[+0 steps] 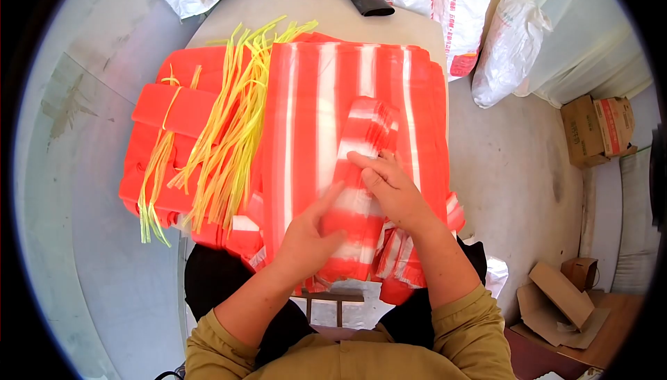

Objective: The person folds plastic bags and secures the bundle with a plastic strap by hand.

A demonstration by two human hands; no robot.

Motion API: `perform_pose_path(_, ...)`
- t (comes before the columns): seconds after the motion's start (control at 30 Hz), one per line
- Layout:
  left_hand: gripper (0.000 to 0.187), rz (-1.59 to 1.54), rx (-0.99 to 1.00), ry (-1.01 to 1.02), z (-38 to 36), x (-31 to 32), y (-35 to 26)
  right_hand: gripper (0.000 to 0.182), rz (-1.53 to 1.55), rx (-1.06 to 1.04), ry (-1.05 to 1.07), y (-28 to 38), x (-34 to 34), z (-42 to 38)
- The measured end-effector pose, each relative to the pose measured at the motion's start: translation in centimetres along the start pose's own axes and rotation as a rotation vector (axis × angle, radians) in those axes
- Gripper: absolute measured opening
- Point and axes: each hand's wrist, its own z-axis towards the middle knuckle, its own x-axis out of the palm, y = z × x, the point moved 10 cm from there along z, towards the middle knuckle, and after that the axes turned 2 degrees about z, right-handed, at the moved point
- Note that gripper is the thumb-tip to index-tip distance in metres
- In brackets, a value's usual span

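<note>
A narrow folded bundle of red-and-white striped plastic bags [361, 203] lies at a slant on a wide stack of striped plastic sheets or bags [326, 95]. My left hand [313, 237] is at the bundle's lower left side, slightly blurred, with its thumb and fingers apart. Across the upper part of the bundle rests my right hand [394, 189], its fingers stretched out and touching the plastic. Left of the stack, a bunch of yellow plastic ties [233, 130] drapes over red folded bundles [177, 109], one of them tied with a yellow strip.
All this rests on a beige table [306, 8]. A black roll with a red piece [368, 1] lies at its far edge. White printed sacks [465, 19] stand behind it. Cardboard boxes [597, 130] are by the right wall, and an opened carton [559, 307] is at lower right.
</note>
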Motion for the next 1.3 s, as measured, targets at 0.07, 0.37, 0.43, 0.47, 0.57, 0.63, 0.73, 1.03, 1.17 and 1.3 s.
perform_pose_path(0.07, 0.078, 0.024, 0.007, -0.007, 0.0, 0.0, 0.1, 0.041, 0.008, 0.018, -0.020, -0.1, -0.1, -0.1)
perform_pose_path(0.37, 0.075, 0.081, 0.029, -0.022, -0.2, 0.0, -0.1, 0.037, -0.429, -0.293, -0.189, 5.8, -3.9, -1.0)
perform_pose_path(0.43, 0.073, 0.129, 0.016, -0.005, -0.1, 0.1, -0.2, 0.038, -0.576, -0.566, 0.026, 7.8, -0.7, -1.8)
perform_pose_path(0.47, 0.072, 0.164, -0.003, 0.008, -0.2, 0.0, -0.2, 0.040, -0.615, -0.513, 0.049, 6.9, -0.1, -1.5)
perform_pose_path(0.57, 0.067, 0.138, -0.020, 0.010, 0.0, -0.1, -0.1, 0.047, -0.735, -0.391, -0.028, 3.0, 0.2, -0.5)
perform_pose_path(0.63, 0.066, 0.003, -0.047, 0.010, -0.1, -0.3, -0.1, 0.051, -0.811, -0.368, -0.285, 3.0, -2.7, -0.2)
perform_pose_path(0.73, 0.070, -0.282, -0.117, 0.039, -0.1, 0.4, -0.9, 0.058, -0.280, -0.015, -0.277, 2.9, -6.2, -1.6)
perform_pose_path(1.03, 0.069, 0.054, 0.070, 0.040, 0.5, 1.4, -1.1, 0.090, 0.338, 0.136, -0.194, -0.8, -2.0, -2.3)
perform_pose_path(1.17, 0.070, 0.356, 0.168, 0.040, 0.2, 2.1, -1.6, 0.097, 0.058, 0.081, -0.206, -0.2, -2.0, -1.7)
perform_pose_path(1.3, 0.077, 0.260, 0.036, 0.035, -0.2, 1.9, -2.3, 0.100, -0.047, 0.106, -0.190, 0.4, -1.9, -1.9)
